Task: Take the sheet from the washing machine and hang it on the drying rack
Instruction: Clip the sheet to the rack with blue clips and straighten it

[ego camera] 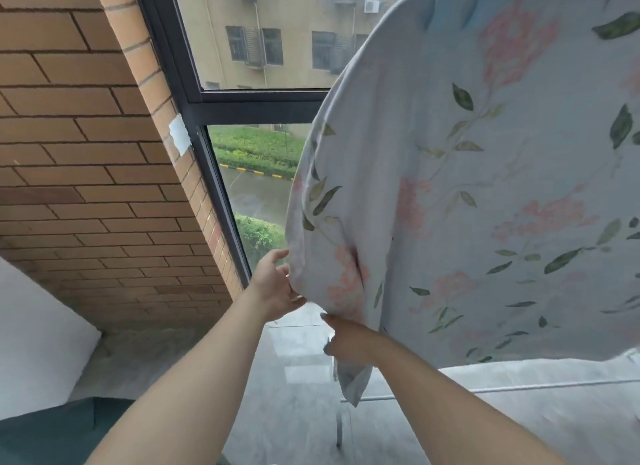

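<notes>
Pale floral sheet (pixel 485 194) against warm brick

The sheet is whitish blue, printed with pink blossoms and dark green leaves on thin stems — the brick wall (pixel 69 135) orange-brown with dark joints, the window frame (pixel 256 103) black, the building (pixel 298 32) outside beige, the hedge (pixel 256 149) bright green.

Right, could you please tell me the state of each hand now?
Left hand: touching the sheet, grip cannot be told.
Right hand: holding the sheet.
</notes>
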`<act>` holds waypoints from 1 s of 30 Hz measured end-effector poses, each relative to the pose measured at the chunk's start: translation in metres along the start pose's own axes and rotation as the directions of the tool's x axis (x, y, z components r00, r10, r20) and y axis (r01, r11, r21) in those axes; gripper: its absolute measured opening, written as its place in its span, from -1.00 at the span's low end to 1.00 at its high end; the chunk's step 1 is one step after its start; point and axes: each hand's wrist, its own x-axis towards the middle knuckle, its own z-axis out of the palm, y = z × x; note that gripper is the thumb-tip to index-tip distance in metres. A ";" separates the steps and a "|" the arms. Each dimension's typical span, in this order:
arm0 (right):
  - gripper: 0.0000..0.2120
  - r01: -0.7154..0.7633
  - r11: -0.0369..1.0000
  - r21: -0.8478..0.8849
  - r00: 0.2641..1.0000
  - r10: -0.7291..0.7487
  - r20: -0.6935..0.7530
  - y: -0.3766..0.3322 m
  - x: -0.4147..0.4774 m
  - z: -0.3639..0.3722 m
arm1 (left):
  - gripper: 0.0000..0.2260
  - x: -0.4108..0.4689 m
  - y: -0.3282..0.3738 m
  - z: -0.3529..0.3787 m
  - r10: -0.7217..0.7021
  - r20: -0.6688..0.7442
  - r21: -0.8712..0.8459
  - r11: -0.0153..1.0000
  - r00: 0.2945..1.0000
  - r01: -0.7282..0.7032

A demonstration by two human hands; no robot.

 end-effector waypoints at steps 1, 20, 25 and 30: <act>-0.28 0.002 0.999 0.046 1.000 0.000 -0.027 -0.005 0.002 -0.002 | -0.72 0.000 0.006 -0.003 0.011 0.023 0.025 1.000 1.000 -0.011; -0.60 0.464 0.442 0.768 0.342 0.711 -0.615 -0.066 -0.009 -0.030 | -0.12 -0.004 0.098 0.015 0.262 0.651 0.409 0.669 0.712 -0.620; -0.45 0.389 0.484 0.784 0.357 0.705 -0.612 -0.072 -0.006 -0.027 | -0.16 0.007 0.094 0.030 0.242 0.631 0.493 0.609 0.737 -0.622; -0.70 0.233 0.560 0.795 0.410 0.685 -0.603 -0.071 -0.003 -0.020 | -0.22 0.012 0.093 0.033 0.234 0.666 0.543 0.501 0.709 -0.674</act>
